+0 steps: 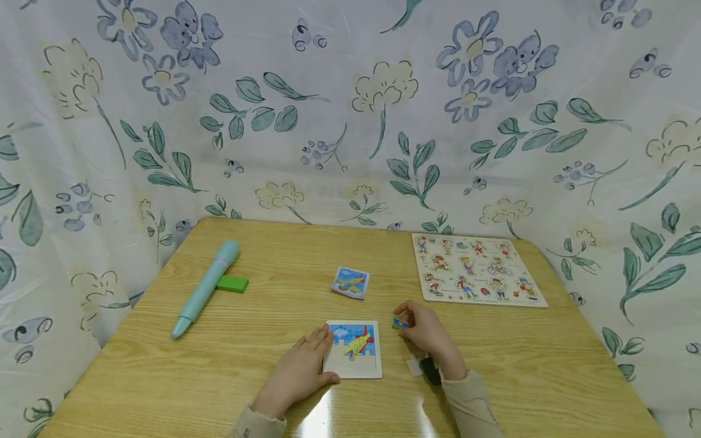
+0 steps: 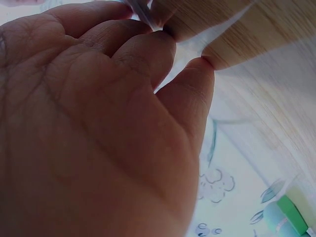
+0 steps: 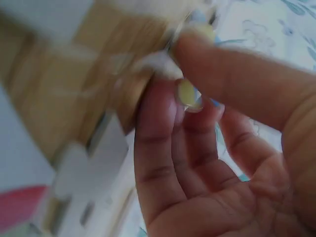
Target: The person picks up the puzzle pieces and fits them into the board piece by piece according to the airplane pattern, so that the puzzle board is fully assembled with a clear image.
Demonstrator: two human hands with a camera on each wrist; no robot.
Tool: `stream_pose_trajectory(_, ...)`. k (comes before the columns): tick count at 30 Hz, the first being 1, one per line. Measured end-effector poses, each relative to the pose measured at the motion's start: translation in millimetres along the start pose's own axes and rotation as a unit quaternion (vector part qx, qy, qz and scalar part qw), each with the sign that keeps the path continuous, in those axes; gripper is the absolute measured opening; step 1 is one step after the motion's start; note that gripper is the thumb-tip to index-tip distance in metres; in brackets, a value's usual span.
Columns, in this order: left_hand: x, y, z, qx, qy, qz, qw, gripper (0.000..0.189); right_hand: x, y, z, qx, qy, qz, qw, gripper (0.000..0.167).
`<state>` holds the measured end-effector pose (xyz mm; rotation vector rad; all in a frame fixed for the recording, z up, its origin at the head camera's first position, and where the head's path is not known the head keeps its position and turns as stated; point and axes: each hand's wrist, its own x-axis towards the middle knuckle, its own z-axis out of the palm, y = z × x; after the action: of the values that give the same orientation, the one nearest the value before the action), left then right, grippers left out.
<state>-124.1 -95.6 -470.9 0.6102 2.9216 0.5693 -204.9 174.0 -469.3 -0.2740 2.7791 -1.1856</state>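
Note:
A square jigsaw tray [image 1: 358, 368] lies on the table in front of me, its upper part filled with pieces showing a yellow and red plane on blue. My left hand [image 1: 298, 372] rests along its left edge, fingers extended and thumb at the lower corner. To the right of the tray, my right hand [image 1: 429, 333] pinches a small blue and yellow jigsaw piece [image 1: 400, 323] between thumb and fingers. That piece [image 3: 186, 94] is partly hidden by the fingertips in the right wrist view. The left wrist view shows mostly the palm [image 2: 94, 138].
Behind the tray lies a plane picture card [image 1: 350, 283]. A board with sports figures [image 1: 476, 269] is at the back right. On the left, a teal tube [image 1: 205, 289] lies beside a green block [image 1: 232, 284]. A pale flat piece [image 1: 414, 368] sits near my right wrist.

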Motion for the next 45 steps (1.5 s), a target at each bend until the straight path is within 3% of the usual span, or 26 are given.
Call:
stream_pose_trajectory(3, -0.4, 0.1, -0.1, 0.002, 0.001, 0.0, 1.0, 0.085, 0.0, 1, -2, 0.078, -0.025, 0.018, 0.9965, 0.027)
stream_pose_trajectory(7, -0.2, -0.2, -0.4, 0.004, 0.005, 0.002, 1.0, 0.085, 1.5, 0, -4, 0.175, -0.066, 0.035, 0.9818, 0.024)
stream_pose_trajectory(12, 0.2, -0.5, 0.0, 0.005, 0.006, 0.005, 1.0, 0.085, 4.5, -7, -2, 0.22, -0.1, 0.031, 0.9699, 0.031)
stream_pose_trajectory(21, -0.3, -1.2, 2.9, -0.001, 0.012, 0.001, 0.9999, 0.084, 12.3, -35, 13, 0.22, -0.143, 0.021, 0.9646, 0.028)
stream_pose_trajectory(29, -0.2, -0.4, 0.5, -0.009, 0.016, 0.002, 0.9998, 0.085, 14.8, -52, 41, 0.212, -0.198, -0.041, 0.956, 0.01)
stream_pose_trajectory(33, 0.0, 0.1, -0.8, -0.004, 0.013, 0.006, 0.9999, 0.085, 12.8, -57, 53, 0.206, -0.21, -0.01, 0.9558, 0.008)
stream_pose_trajectory(37, -0.1, 0.2, -0.7, -0.003, 0.01, 0.006, 0.9999, 0.086, 10.2, -59, 59, 0.197, -0.208, 0.006, 0.9579, 0.011)
stream_pose_trajectory(45, -0.1, 0.0, -1.4, -0.008, 0.009, 0.009, 0.9999, 0.086, 9.6, -67, 63, 0.123, -0.189, -0.029, 0.9738, 0.014)
